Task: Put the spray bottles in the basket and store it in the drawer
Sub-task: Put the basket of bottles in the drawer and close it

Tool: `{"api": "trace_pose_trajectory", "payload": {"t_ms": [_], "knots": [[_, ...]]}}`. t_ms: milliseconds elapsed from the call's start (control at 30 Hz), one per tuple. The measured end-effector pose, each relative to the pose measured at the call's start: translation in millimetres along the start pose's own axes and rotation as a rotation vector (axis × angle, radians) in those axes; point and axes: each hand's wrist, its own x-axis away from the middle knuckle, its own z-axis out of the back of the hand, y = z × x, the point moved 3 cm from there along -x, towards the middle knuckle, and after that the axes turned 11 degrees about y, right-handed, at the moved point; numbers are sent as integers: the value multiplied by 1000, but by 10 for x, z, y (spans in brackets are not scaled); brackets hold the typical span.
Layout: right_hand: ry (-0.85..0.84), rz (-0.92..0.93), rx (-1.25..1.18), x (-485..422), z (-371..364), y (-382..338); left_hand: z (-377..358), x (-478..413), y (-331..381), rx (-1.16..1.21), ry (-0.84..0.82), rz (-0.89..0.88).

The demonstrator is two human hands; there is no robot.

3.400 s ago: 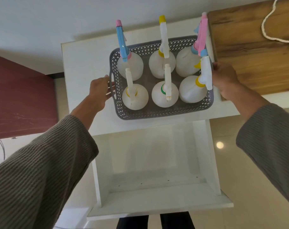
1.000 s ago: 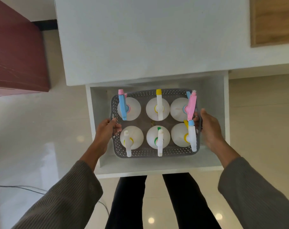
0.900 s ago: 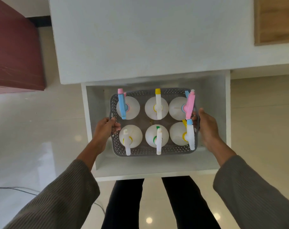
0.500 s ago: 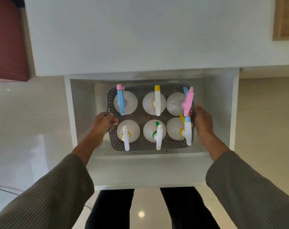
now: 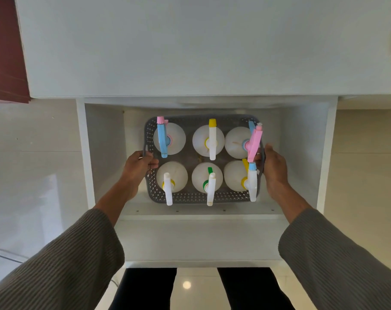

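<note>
So the grey perforated basket (image 5: 203, 196) is sitting down inside the open white drawer (image 5: 89, 164), roughly centred, with bare drawer floor showing on every side. It's packed with six white spray bottles (image 5: 234, 142) standing upright in two rows of three. Back row is wearing a blue trigger head with a pink tip, a white one with a yellow tip, and a pink one with blue. Front row is showing a white head on a yellow collar, a white one with green, and a white one with a blue and yellow top.

The left hand (image 5: 137, 167) is wrapping its grip around the basket's left handle, fingers curling over the rim. The right hand (image 5: 274, 166) is pressing against the right rim, fingers closed on it too. Grey ribbed sleeves are covering both arms.

The white worktop (image 5: 190, 45) is overhanging the back of the drawer, and dark trouser legs are showing below on the glossy tiled floor (image 5: 33, 186).
</note>
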Motion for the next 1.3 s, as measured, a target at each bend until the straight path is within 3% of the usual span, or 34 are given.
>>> {"api": "trace_pose_trajectory", "payload": {"t_ms": [533,867,967,1033,1133,1300], "knots": [[-79,-24,59,-149,-70,139,-26,-73,-90,-98,26,-49],[-97,247,353,144,210,-115,220,487,-350,-28,132,-104],[-101,386,356,362,366,-156,340,894,-429,-131,145,-210],[-115,464,348,550,472,-150,439,1235,-477,-282,133,-380],[-127,522,397,877,596,-55,522,1724,-605,-508,-5,-660],[-103,670,515,1591,805,258,515,2315,-1013,-727,-181,-798]]}}
